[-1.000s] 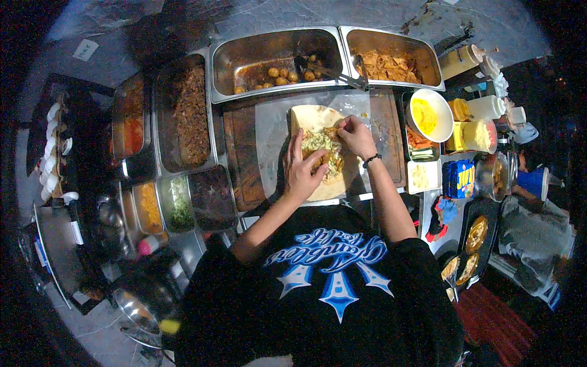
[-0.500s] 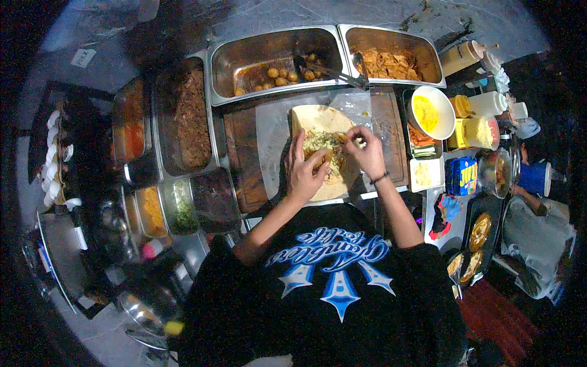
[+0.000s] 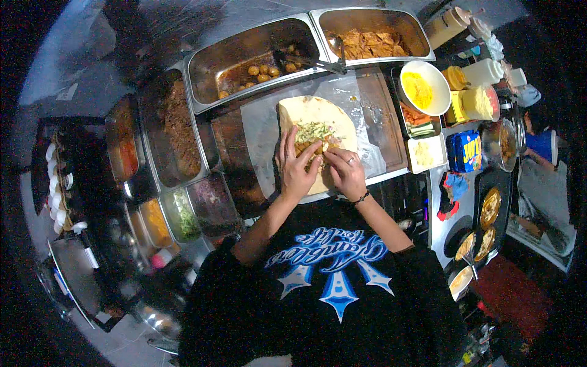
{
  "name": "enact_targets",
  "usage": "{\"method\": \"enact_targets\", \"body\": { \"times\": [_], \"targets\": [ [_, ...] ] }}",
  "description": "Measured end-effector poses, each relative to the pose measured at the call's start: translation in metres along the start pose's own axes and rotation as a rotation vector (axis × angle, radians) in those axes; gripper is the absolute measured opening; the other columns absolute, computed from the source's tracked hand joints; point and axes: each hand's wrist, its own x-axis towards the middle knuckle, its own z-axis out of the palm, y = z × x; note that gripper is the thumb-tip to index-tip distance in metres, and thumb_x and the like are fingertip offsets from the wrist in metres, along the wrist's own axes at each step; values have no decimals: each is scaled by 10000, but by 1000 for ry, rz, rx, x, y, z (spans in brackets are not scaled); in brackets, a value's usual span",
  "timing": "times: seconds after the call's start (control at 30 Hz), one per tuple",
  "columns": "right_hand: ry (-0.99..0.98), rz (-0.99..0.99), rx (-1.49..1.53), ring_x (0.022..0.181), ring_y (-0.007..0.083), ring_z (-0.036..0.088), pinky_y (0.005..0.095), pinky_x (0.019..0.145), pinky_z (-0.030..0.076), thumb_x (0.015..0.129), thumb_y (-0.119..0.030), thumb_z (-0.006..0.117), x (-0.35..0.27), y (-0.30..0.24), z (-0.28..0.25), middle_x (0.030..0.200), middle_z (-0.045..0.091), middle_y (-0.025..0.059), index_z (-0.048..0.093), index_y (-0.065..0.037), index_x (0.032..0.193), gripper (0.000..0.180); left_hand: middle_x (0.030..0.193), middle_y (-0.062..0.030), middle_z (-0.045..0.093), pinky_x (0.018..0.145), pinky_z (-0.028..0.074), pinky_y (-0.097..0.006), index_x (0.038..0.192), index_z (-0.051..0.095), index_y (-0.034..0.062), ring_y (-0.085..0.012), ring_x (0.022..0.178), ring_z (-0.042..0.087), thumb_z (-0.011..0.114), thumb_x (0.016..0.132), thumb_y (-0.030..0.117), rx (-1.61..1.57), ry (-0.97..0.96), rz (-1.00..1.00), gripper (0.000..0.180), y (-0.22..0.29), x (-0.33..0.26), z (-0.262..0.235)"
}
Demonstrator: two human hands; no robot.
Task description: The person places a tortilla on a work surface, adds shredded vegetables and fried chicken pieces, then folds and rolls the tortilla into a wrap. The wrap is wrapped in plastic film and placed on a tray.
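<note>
Both hands sit on the near edge of the tortilla [image 3: 318, 122]: left hand [image 3: 298, 172] with fingers spread over the filling [image 3: 313, 136], right hand [image 3: 346, 173] with fingers curled, pinching the edge. To fold well, keep filling tucked under left fingers, pull edge snug, don't tear. Tortilla is pale, round, open, lying on paper [image 3: 264, 125] on the desk, filling green and tan at its near half.

Blue rectangular packet [image 3: 463, 150] with yellow print, lying flat at the right of the counter, just right of a small white tray [image 3: 426, 153]. Far right, a row of squat yellow tubs [image 3: 476, 102] with pale lids stands beside a white bowl [image 3: 421, 87]. No signs or screens are visible.
</note>
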Motion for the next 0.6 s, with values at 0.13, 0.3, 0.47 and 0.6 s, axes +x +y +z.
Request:
{"method": "enact_targets", "body": {
  "times": [0.13, 0.3, 0.47, 0.6],
  "targets": [
    [25, -2, 31, 1043, 300, 588, 400, 928, 465, 761, -27, 652, 0, 2, -4, 1126, 621, 116, 655, -73, 1104, 346, 1495, -214, 309, 1110, 275, -483, 1208, 657, 199, -402, 1372, 305, 707, 814, 214, -52, 7, 16, 397, 0, 2, -1],
    [135, 191, 114, 1026, 306, 593, 383, 889, 491, 797, -23, 638, -4, 10, 0, 1100, 624, 120, 670, -79, 1073, 283, 1495, -233, 299, 1114, 282, -466, 1262, 611, 175, -410, 1372, 310, 725, 795, 166, -148, 28, 3, 481, -1, 2, -1],
    [211, 401, 67, 997, 340, 595, 396, 881, 487, 821, -41, 621, 2, 19, -6, 1080, 622, 150, 649, -48, 1078, 259, 1511, -237, 270, 1121, 281, -460, 1341, 526, 133, -409, 1379, 305, 679, 815, 120, -198, 39, -11, 548, -6, -1, 0],
    [171, 584, -4, 993, 366, 594, 412, 876, 481, 808, -90, 625, 11, 36, -9, 1069, 617, 201, 614, -14, 1113, 315, 1515, -252, 246, 1116, 283, -467, 1431, 402, 90, -431, 1381, 288, 632, 837, 97, -338, 74, -48, 636, -4, 0, -3]
  ]
}}
